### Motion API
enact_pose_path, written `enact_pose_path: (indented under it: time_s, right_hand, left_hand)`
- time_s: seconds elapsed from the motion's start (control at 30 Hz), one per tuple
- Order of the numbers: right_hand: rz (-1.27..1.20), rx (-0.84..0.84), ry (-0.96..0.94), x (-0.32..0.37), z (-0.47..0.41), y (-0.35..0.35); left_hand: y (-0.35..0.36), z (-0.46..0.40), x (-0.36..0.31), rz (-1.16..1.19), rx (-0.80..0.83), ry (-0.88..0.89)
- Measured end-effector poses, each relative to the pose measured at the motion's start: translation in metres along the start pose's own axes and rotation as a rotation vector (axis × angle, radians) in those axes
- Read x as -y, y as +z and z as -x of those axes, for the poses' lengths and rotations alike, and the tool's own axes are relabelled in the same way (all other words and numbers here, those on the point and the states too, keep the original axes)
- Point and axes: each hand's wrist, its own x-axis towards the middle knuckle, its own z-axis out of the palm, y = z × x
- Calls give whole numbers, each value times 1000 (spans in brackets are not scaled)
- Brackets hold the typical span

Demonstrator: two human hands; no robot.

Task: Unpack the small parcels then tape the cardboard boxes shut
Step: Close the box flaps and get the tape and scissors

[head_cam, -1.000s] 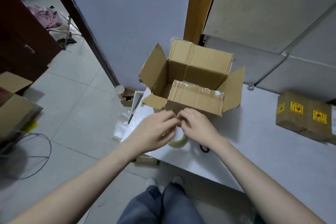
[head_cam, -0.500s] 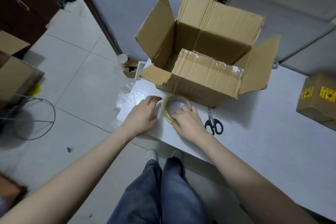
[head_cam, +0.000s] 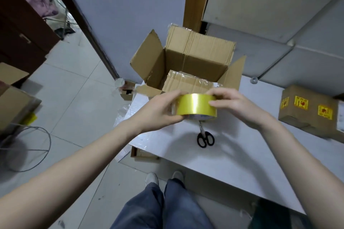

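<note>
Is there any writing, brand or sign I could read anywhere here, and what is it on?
No text here is legible.
Closed cardboard box on the right: three yellow stickers with red marks, too blurred to read.
Tape roll held in both hands: dark print on its underside, too blurred to read.
Open cardboard box: no print visible.
Scissors: no marking visible.

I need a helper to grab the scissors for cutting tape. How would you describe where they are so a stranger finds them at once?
Start at the white table with the big open cardboard box at its far edge. Just in front of that box lie the scissors, flat on the tabletop. They are the only black-handled thing there, below the yellow tape roll.
</note>
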Motion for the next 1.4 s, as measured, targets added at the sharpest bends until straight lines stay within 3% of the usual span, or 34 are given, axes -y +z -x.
enact_pose_path:
  time_s: [0.13, 0.27, 0.33, 0.5, 0.77, 0.87, 1.03, 1.17, 1.23, 1.33, 1.4]
  right_hand:
    - [57, -49, -15, 34, 11, -26]
    - [141, -2, -78, 55, 16, -31]
    - [83, -60, -130, 58, 18, -30]
    - [-80, -162, -212, 59, 21, -25]
    - [-99, -162, -204, 59, 15, -13]
    - [-117, -155, -197, 58, 11, -7]
    - [-118, -232, -160, 64, -2, 18]
    - [-86, -306, -156, 66, -14, 34]
    - [-94, -297, -171, 68, -16, 40]
    - [-128, -263, -200, 74, -14, 52]
    - [-149, -256, -209, 77, -13, 62]
  left_hand:
    - [-21, -18, -48, 71, -52, 92]
    - [-40, -31, -76, -8, -51, 192]
    - [-46, -35, -81, 14, -84, 149]
    - [-53, -34, -83, 201, -48, -146]
    - [-47, -36, -77, 213, -333, -122]
    - [-55, -37, -68, 91, -387, -124]
    - [-70, -37, -59, -55, -356, -109]
    - [-90, -34, -50, -37, -287, -121]
    - [-103, -34, -42, 61, -234, -151]
    - [-124, -35, -29, 452, -165, -227]
    - [-135, -36, -21, 496, -108, -216]
